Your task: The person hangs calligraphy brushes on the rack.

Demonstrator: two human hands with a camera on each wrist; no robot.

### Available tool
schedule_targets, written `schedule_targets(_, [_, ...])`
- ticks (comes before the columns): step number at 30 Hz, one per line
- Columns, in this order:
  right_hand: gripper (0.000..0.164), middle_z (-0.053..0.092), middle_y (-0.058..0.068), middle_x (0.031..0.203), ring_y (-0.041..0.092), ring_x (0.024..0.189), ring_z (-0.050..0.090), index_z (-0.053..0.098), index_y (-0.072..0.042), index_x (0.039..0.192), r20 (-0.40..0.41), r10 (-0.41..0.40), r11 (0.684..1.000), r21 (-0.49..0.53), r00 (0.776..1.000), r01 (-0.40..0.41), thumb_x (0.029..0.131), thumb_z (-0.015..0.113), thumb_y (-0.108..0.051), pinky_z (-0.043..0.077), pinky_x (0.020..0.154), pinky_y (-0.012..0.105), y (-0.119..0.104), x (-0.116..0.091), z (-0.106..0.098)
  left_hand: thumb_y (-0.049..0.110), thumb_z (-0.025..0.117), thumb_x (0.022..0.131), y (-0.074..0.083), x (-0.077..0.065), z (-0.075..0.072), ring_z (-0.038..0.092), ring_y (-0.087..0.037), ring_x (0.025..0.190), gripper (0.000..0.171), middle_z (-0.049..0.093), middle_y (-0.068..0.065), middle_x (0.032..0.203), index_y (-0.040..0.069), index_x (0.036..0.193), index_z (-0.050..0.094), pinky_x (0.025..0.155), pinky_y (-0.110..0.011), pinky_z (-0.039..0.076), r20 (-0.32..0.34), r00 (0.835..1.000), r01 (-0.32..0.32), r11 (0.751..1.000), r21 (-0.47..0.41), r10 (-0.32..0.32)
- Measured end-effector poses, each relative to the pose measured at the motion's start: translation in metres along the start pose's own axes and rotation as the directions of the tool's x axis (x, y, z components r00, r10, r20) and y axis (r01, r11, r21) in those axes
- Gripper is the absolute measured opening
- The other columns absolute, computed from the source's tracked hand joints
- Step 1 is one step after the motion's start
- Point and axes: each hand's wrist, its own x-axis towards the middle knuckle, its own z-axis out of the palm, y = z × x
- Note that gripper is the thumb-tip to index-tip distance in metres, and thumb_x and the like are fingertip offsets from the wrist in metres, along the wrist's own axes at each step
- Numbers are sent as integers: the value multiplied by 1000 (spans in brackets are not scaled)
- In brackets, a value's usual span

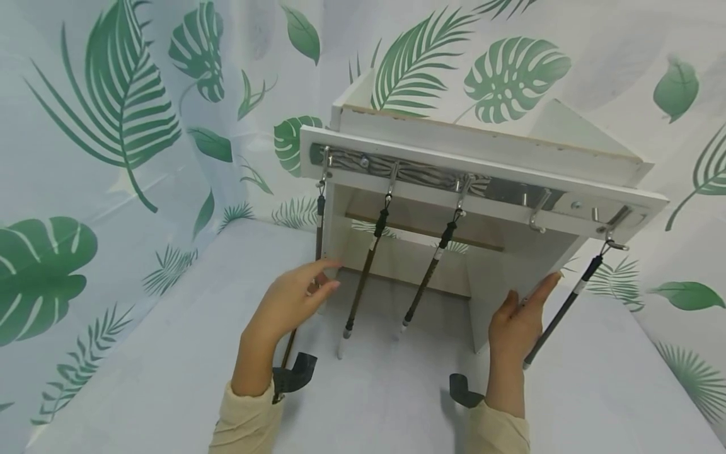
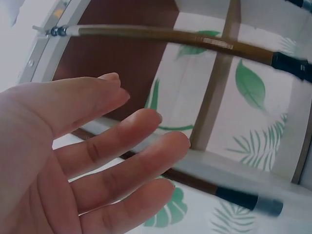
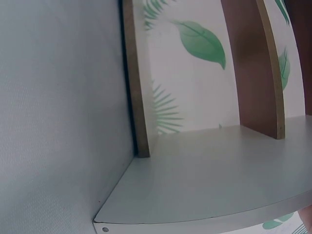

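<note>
A white cabinet with a hook rail along its front edge stands before me. Several long brown calligraphy brushes hang by loops from its metal hooks, among them a left-centre brush, a centre brush and a right brush. My left hand, its fingers spread and loosely bent, is by the leftmost brush with nothing held. In the left wrist view a brush passes above the thumb. My right hand grips the edge of the cabinet's right side panel, mostly hidden in the right wrist view.
The hook right of centre bears no brush. Inside the cabinet run brown-edged cross boards. Leaf-patterned white sheeting hangs behind and to the left. A pale surface spreads beneath the cabinet.
</note>
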Motion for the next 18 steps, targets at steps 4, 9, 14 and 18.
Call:
schedule_targets(4, [61,31,20,145,44,124,40,3,-18,147,-6,-20,1000,2,1000,20,97,37,-16,33,97,59,1,0,0,31,54,92,-5,0,-4,62,-16,83,36,65,1,93,18,126,54,66,-31,49,18,999,31,1000,2,-31])
schedule_targets(9, [61,31,21,144,43,124,40,4,-18,147,-5,-6,1000,-5,1000,6,97,38,-16,33,98,58,-2,1,0,30,54,91,-18,0,-7,62,-19,85,27,66,-1,95,15,113,62,70,-33,51,75,995,72,997,-13,-71])
schedule_targets(14, [60,31,21,145,43,126,38,3,-19,147,2,1,1000,-2,1000,-1,97,37,-17,32,99,57,-3,1,-1,26,57,90,-35,-2,-7,62,-22,89,20,66,-4,98,13,104,64,72,-36,50,180,964,199,980,-12,-193])
schedule_targets(18, [60,31,20,145,43,125,39,4,-19,147,6,18,1000,-1,1000,-18,97,37,-18,33,98,58,-2,-1,0,23,58,89,-46,-4,-4,60,-24,89,25,64,-8,99,12,111,61,71,-39,49,261,906,337,941,34,-334])
